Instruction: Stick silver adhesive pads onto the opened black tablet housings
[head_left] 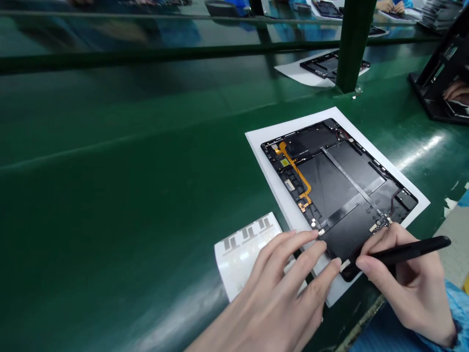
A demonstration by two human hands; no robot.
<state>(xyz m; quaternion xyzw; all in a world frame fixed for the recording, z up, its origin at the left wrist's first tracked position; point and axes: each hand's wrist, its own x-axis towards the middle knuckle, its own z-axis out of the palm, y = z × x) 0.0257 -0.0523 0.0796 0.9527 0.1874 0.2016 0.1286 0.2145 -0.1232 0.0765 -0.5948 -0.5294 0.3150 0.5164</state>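
Observation:
An opened tablet housing [330,186] lies on a sheet of white paper [252,139], its inside facing up. An orange flex cable [298,173] runs along its left side, and a grey ribbon cable [346,173] crosses the middle. My left hand [289,283] has its fingers stretched out, fingertips at the housing's near left edge. My right hand [410,274] is closed round a black pen-shaped tool [414,249] over the near corner; its tip is hidden by the fingers. A small whitish piece [345,265] shows between the hands on the housing's edge.
A white sheet with grey stickers [245,239] lies partly under my left hand. A green post [353,49] rises behind, beside another tablet housing [318,66] on paper. A black rack [439,73] stands at the right. Other people's hands [391,7] show at the back.

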